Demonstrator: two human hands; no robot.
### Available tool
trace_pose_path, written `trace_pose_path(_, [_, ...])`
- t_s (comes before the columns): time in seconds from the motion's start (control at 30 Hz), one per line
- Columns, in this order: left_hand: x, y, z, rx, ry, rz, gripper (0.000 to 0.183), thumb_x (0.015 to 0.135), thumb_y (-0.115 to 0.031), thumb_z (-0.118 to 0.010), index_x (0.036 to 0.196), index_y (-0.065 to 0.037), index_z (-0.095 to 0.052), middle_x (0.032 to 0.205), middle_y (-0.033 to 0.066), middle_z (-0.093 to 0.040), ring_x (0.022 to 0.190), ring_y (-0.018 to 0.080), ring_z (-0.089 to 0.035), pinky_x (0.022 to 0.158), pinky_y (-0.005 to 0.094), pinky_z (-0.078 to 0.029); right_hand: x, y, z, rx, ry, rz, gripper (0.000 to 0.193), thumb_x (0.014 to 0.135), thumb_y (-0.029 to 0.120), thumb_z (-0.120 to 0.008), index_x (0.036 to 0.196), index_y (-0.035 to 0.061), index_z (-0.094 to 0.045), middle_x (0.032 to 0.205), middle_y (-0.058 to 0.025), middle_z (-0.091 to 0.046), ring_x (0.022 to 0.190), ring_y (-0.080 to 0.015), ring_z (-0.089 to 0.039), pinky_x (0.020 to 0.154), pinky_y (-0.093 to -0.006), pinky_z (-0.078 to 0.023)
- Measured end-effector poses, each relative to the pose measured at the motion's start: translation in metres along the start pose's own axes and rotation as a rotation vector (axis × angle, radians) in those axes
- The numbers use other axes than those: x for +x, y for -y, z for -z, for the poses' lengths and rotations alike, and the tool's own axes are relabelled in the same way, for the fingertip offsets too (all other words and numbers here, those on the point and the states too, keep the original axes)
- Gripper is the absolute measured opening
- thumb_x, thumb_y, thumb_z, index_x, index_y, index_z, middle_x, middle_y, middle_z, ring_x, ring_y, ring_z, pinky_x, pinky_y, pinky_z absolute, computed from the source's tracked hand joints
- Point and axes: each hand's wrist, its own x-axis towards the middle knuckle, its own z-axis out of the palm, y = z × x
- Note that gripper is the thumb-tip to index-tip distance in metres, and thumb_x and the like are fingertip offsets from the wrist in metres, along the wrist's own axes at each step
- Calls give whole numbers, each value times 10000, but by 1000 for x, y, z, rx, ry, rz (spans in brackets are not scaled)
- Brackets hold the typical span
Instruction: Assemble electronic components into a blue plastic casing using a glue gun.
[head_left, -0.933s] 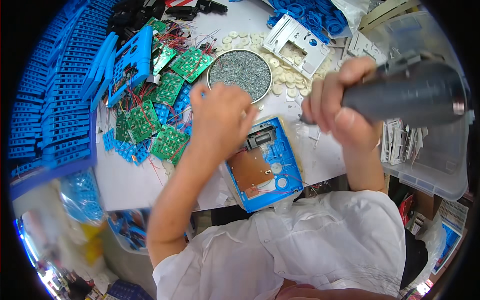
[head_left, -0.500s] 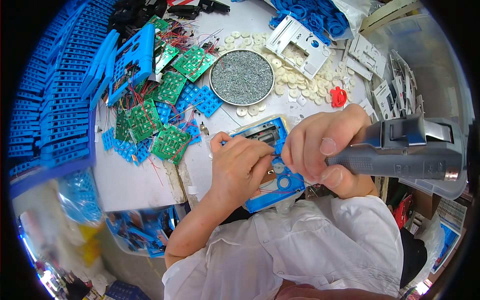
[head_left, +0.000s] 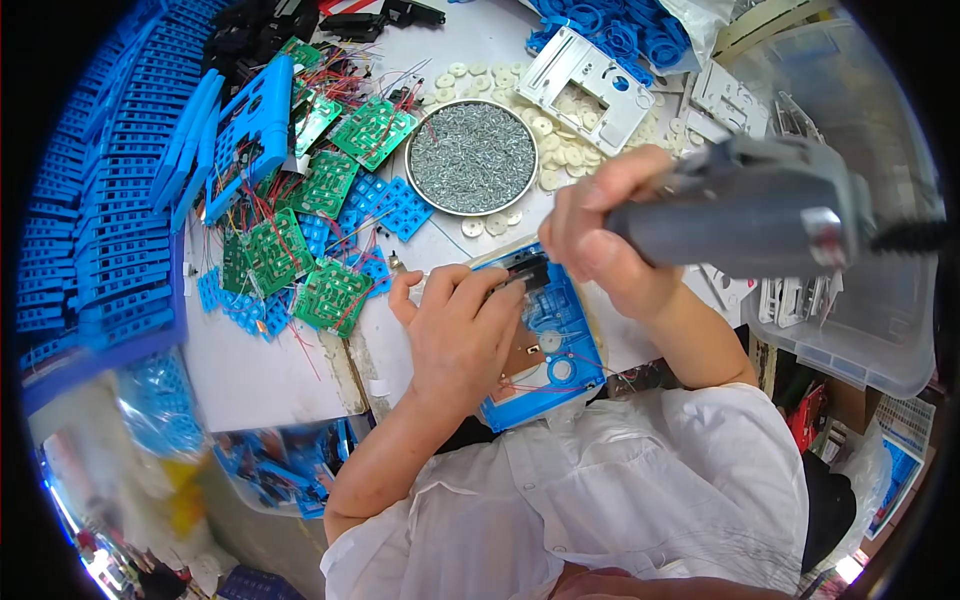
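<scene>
My right hand (head_left: 615, 235) is wrapped round a dark grey electric screwdriver (head_left: 740, 215), blurred by motion, with a black cable at its rear. The tool is raised above the right side of the table, and its tip is hidden. Below lies a blue plastic casing (head_left: 530, 408) at the table's near edge. It holds a black part (head_left: 530, 268) at its far end, a brown panel (head_left: 522, 357) and thin red wires. My left hand (head_left: 450, 335) rests across the casing's left side, fingers spread and bent over the black part; its thumb is hidden.
A round dish of small screws (head_left: 472, 158) stands beyond the casing, among cream discs (head_left: 560, 178). Green circuit boards (head_left: 335, 297) with wires and blue casings (head_left: 250, 140) pile up leftward. White panels (head_left: 585, 90) and a clear plastic bin (head_left: 860, 340) lie right.
My right hand has lifted away from the casing, swinging the screwdriver up and to the left. My left fingers have gone from a pinch to spread over the black part.
</scene>
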Motion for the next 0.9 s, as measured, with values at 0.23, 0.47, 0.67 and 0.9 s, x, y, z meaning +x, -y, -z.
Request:
trace_pose_path(0.23, [-6,3,-8,-11,-30,9,165,788,-124,-798,931,-162,-725,999,-49,-685,965,189,-609,983,505,-305,-2,-18,-1,-57,32,-65,287,940,46,-655,1081,91,-409,734,-42,-503,604,-134,-493,586,-335,-467])
trace_pose_path(0.47, [-6,6,-8,-33,-16,-10,179,777,-139,-792,921,-137,-685,961,-27,-647,982,202,-599,976,501,-319,-2,-29,1,-244,183,-33,288,916,-19,-649,1033,83,-407,737,-50,-500,648,-154,-498,610,-342,-461])
trace_pose_path(0.67, [12,24,4,-218,86,104,466,745,-246,-828,1137,-55,-665,1201,126,-623,1172,344,-545,992,483,-365,16,-16,17,125,191,-274,351,889,67,-716,1171,26,-511,726,-46,-550,592,-117,-516,546,-322,-446])
trace_pose_path(0.9, [14,5,26,-170,253,2,468,780,-252,-812,1166,-31,-669,1346,153,-634,1145,378,-634,978,463,-493,55,35,40,-148,-263,97,530,909,46,-690,1373,-39,-447,833,-87,-629,728,-153,-595,734,-336,-499])
